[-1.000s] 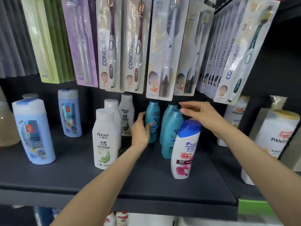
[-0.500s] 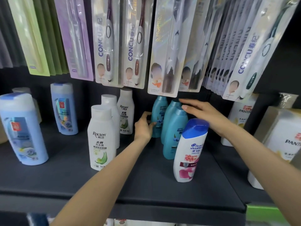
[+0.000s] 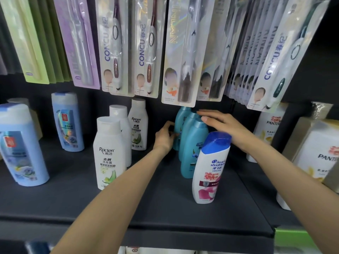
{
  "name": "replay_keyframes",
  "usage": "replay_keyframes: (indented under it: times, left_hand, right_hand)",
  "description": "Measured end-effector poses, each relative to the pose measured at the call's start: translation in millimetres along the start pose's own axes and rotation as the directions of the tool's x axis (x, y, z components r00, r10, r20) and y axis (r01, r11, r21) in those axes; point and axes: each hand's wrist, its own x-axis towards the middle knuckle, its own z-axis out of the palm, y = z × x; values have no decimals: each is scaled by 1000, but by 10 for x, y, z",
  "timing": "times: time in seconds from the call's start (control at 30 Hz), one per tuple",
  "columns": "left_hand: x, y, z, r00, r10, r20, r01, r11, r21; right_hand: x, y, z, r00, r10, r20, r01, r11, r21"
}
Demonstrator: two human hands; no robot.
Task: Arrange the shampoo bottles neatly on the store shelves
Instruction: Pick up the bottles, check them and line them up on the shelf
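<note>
Three teal shampoo bottles stand in a row front to back on the dark shelf [image 3: 73,202]; the front one [image 3: 192,149] is nearest me. My left hand [image 3: 165,137] grips the left side of the rearmost teal bottle [image 3: 180,120]. My right hand [image 3: 222,125] lies flat, fingers straight, over the caps of the nearer teal bottles. A white Head & Shoulders bottle [image 3: 211,169] with a blue cap stands in front of them, untouched. Three white Raclen bottles [image 3: 109,153] stand to the left.
Blue bottles [image 3: 20,145] stand at the far left, white Pantene bottles [image 3: 319,158] on the right. Hanging toothbrush packs [image 3: 181,52] dangle low over the back of the shelf, just above the teal bottles. The shelf's front edge runs below my forearms.
My left hand has slid forward from beside the rear teal bottle to curl round it. My right hand has settled lower onto the teal caps. The camera has moved closer.
</note>
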Motion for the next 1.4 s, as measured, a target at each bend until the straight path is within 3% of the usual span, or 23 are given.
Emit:
replay_keyframes:
  times: [0.47, 0.73, 0.87, 1.1, 1.27, 1.4]
  left_hand:
    - [78, 39, -6, 998, -51, 21, 51, 999, 5]
    - [-108, 124, -69, 988, 1, -157, -1, 1000, 5]
    - [-334, 264, -175, 980, 35, -198, -24, 998, 55]
    - [-906, 640, -501, 950, 145, -276, -90, 975, 204]
    - [-1403, 797, -839, 927, 243, -286, -162, 946, 280]
    - [-1702, 701, -1244, 880, 279, -384, -153, 932, 328]
  right_hand:
    - [-9, -24, -19, 1000, -20, -3, 20, 999, -31]
    - [-31, -75, -46, 999, 17, -45, -16, 1000, 12]
    - [-160, -166, -93, 997, -23, -74, 19, 999, -46]
    - [-473, -511, -124, 957, -222, -186, 150, 930, -337]
    - [-744, -838, 149, 944, -313, -100, 266, 907, -325]
    - [-903, -997, 515, 957, -290, 26, 284, 910, -302]
